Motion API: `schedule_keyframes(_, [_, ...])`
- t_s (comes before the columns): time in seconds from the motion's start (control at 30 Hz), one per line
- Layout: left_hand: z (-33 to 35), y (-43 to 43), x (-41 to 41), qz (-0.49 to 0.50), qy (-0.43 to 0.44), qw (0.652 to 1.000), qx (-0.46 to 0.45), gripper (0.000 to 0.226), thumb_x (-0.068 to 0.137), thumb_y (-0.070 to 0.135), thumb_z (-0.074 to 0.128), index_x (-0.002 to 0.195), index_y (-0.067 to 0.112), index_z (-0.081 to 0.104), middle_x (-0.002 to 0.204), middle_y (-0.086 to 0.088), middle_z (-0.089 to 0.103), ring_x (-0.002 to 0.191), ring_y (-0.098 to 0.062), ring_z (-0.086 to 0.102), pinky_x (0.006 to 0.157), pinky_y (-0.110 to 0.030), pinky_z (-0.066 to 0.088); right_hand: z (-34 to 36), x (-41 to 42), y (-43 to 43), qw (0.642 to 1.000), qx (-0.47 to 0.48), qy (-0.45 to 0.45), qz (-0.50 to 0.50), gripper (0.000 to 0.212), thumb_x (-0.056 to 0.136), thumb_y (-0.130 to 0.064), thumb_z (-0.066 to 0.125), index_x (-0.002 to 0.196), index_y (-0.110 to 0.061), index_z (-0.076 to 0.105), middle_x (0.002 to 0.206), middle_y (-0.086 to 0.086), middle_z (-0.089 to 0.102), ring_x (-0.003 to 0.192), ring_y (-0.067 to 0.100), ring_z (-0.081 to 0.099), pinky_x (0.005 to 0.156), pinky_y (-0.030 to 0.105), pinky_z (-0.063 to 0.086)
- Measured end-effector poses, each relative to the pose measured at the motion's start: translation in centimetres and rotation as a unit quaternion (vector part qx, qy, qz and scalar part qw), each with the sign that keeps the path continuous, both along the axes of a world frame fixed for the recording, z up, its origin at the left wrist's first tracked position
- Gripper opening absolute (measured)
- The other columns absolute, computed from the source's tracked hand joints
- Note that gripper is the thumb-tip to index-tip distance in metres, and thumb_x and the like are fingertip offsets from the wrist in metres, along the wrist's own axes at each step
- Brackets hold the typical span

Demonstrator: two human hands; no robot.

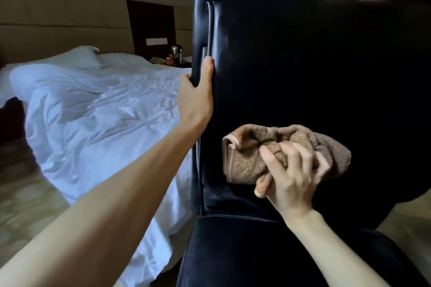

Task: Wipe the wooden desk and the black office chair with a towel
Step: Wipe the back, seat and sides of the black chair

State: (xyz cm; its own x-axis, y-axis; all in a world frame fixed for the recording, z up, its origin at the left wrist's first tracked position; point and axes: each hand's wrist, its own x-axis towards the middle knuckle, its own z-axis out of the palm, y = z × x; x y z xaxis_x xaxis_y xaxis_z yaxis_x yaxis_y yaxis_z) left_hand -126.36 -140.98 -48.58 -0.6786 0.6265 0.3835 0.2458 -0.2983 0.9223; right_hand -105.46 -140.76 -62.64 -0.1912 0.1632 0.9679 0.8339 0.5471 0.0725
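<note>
Fingers of R hand curl into bunched brown towel, pressing it vs lower backrest of black office chair, just above seat. L hand grips backrest's left edge, thumb in front, other fingers hidden behind. Beyond, left: bed w/ rumpled white duvet; kettle far back.

Black chair, brown towel, white bedding, beige headboard.
</note>
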Motion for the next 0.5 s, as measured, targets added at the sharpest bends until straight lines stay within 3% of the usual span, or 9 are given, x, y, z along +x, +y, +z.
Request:
schedule_keyframes(0.07, [0.1, -0.2, 0.3, 0.006, -0.002, 1.0, 0.005, 0.062, 0.078, 0.086, 0.049, 0.094, 0.026, 0.058, 0.091, 0.012, 0.066, 0.07, 0.018, 0.057, 0.064, -0.021, 0.041, -1.3, 0.6, -0.6, 0.999, 0.014, -0.035, 0.007, 0.028, 0.095, -0.039, 0.057, 0.121, -0.034, 0.065, 0.116, 0.003, 0.068, 0.119, 0.025, 0.058, 0.101, 0.055, 0.031])
schedule_keyframes(0.2, [0.3, -0.8, 0.7, 0.011, -0.007, 1.0, 0.007, 0.06, 0.083, 0.082, 0.052, 0.093, 0.024, 0.059, 0.09, 0.011, 0.066, 0.068, 0.017, 0.058, 0.064, -0.021, 0.041, -5.1, 2.1, -2.0, 0.991, -0.014, -0.13, 0.002, 0.033, 0.081, -0.019, 0.069, 0.111, -0.033, 0.072, 0.11, 0.003, 0.069, 0.116, 0.024, 0.055, 0.1, 0.053, 0.033])
schedule_keyframes(0.3, [0.5, -1.3, 0.8, 0.006, -0.02, 1.0, 0.008, 0.061, 0.082, 0.082, 0.054, 0.096, 0.023, 0.063, 0.091, 0.011, 0.069, 0.07, 0.011, 0.062, 0.065, -0.02, 0.044, -8.4, 2.1, -3.2, 0.958, -0.194, -0.207, -0.052, 0.042, 0.057, -0.021, 0.089, 0.095, -0.034, 0.075, 0.096, -0.001, 0.066, 0.103, 0.025, 0.055, 0.095, 0.05, 0.037])
schedule_keyframes(0.4, [0.6, -2.0, 0.6, 0.004, -0.022, 1.0, 0.012, 0.061, 0.084, 0.078, 0.057, 0.098, 0.02, 0.064, 0.092, 0.008, 0.07, 0.069, 0.011, 0.062, 0.057, -0.009, 0.043, -9.1, 1.4, -4.3, 0.906, -0.366, -0.2, -0.076, 0.054, 0.041, -0.019, 0.094, 0.089, -0.032, 0.074, 0.094, -0.002, 0.067, 0.096, 0.028, 0.06, 0.088, 0.049, 0.04])
schedule_keyframes(0.43, [0.6, -2.3, 0.5, 0.005, -0.02, 1.0, 0.012, 0.059, 0.085, 0.077, 0.057, 0.097, 0.02, 0.063, 0.092, 0.008, 0.069, 0.068, 0.012, 0.062, 0.054, -0.008, 0.042, -8.9, 1.1, -4.7, 0.893, -0.396, -0.195, -0.091, 0.054, 0.042, -0.022, 0.094, 0.092, -0.033, 0.075, 0.097, -0.002, 0.069, 0.098, 0.028, 0.062, 0.088, 0.049, 0.042])
schedule_keyframes(0.5, [0.7, -3.0, 0.5, 0.006, -0.02, 1.0, 0.011, 0.056, 0.086, 0.077, 0.057, 0.096, 0.022, 0.061, 0.092, 0.009, 0.068, 0.072, 0.008, 0.063, 0.058, -0.012, 0.043, -7.7, 0.4, -5.5, 0.87, -0.44, -0.188, -0.121, 0.045, 0.063, -0.035, 0.087, 0.106, -0.037, 0.074, 0.11, -0.005, 0.07, 0.112, 0.026, 0.06, 0.095, 0.048, 0.04])
